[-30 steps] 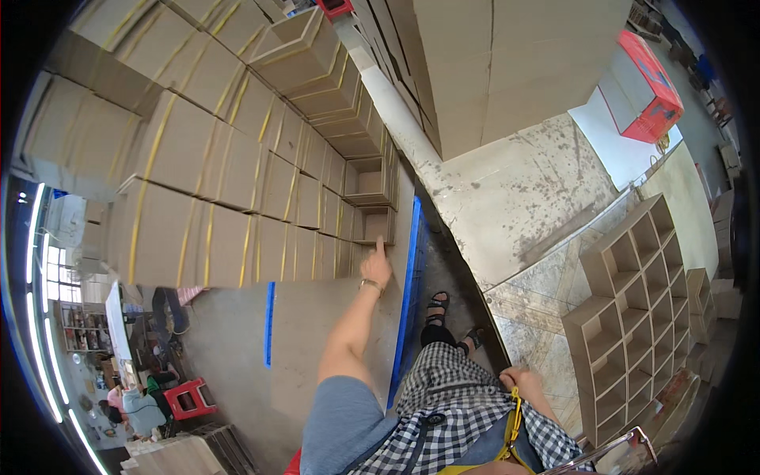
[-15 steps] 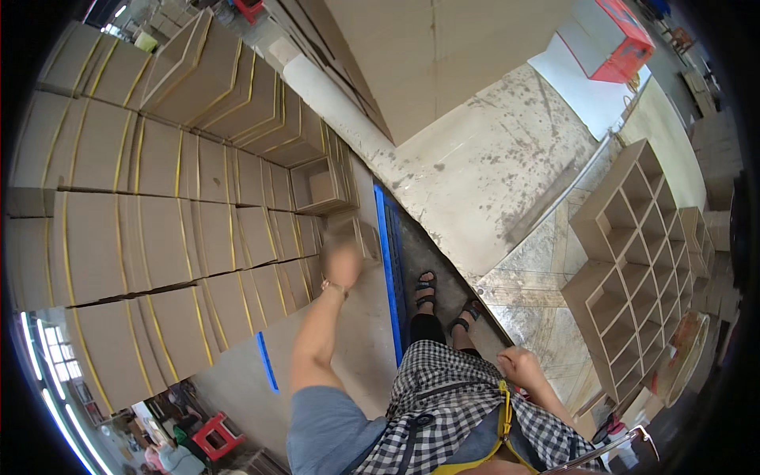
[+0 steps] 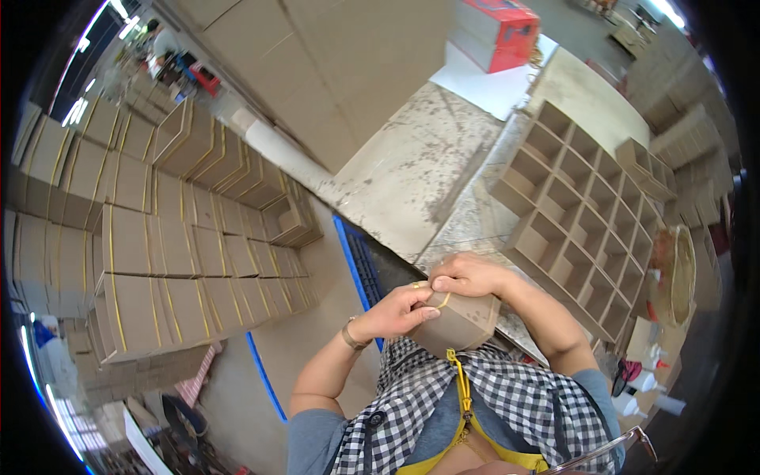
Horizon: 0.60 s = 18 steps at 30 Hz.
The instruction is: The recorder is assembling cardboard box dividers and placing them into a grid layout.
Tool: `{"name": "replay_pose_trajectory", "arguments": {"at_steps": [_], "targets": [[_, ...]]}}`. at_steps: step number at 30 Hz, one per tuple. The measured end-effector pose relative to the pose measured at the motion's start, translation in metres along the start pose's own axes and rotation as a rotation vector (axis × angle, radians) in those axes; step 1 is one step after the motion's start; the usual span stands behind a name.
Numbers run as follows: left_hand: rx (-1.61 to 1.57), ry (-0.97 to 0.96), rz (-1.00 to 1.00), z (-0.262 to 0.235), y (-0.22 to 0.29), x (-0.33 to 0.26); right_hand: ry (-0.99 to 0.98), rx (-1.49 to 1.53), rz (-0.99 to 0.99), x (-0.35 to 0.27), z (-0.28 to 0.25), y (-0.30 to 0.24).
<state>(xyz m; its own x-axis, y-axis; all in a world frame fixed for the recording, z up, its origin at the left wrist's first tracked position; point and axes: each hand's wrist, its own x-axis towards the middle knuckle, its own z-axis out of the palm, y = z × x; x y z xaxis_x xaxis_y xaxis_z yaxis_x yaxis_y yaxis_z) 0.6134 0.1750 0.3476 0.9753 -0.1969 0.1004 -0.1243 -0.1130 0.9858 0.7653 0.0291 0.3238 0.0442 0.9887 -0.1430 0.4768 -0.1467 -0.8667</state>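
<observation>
Against my front, both hands hold a small brown cardboard box (image 3: pixel 463 326). My left hand (image 3: pixel 398 310) is closed on its left upper edge, thumb toward me. My right hand (image 3: pixel 469 275) is closed over the far edge, its fingers close to the left fingertips. A short yellow strip (image 3: pixel 445 301) bends over the box edge between the two thumbs. The fingers hide part of that edge, so I cannot see what lies beneath them.
Banded cardboard boxes (image 3: pixel 190 245) rise in stacked rows on the left. A stained worktable (image 3: pixel 404 158) lies ahead, bearing a large cardboard sheet (image 3: pixel 317 71), a red-and-white box (image 3: pixel 499 36) and a grid of open box compartments (image 3: pixel 582 206). A blue pallet (image 3: pixel 358 257) stands by the table.
My left hand has come back from the stacked boxes on the left. A cardboard box is now in both hands before me. The right hand has moved inward, and the view has shifted.
</observation>
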Motion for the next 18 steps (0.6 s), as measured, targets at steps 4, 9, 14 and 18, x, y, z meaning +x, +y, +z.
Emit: {"name": "replay_pose_trajectory", "arguments": {"at_steps": [4,9,14,18], "targets": [[0.432,-0.023,-0.083,0.016,-0.019,0.006,0.117,0.025,0.352,-0.038,0.027,0.015],[1.012,-0.031,-0.038,0.047,-0.007,0.028,0.308,0.112,-0.005,-0.057,0.031,0.038],[1.195,0.02,0.114,0.021,-0.07,0.045,0.26,0.047,0.218,-0.074,0.024,0.018],[1.212,0.048,-0.318,0.006,-0.142,0.051,0.763,-0.408,-0.254,-0.059,0.052,0.044]]}}
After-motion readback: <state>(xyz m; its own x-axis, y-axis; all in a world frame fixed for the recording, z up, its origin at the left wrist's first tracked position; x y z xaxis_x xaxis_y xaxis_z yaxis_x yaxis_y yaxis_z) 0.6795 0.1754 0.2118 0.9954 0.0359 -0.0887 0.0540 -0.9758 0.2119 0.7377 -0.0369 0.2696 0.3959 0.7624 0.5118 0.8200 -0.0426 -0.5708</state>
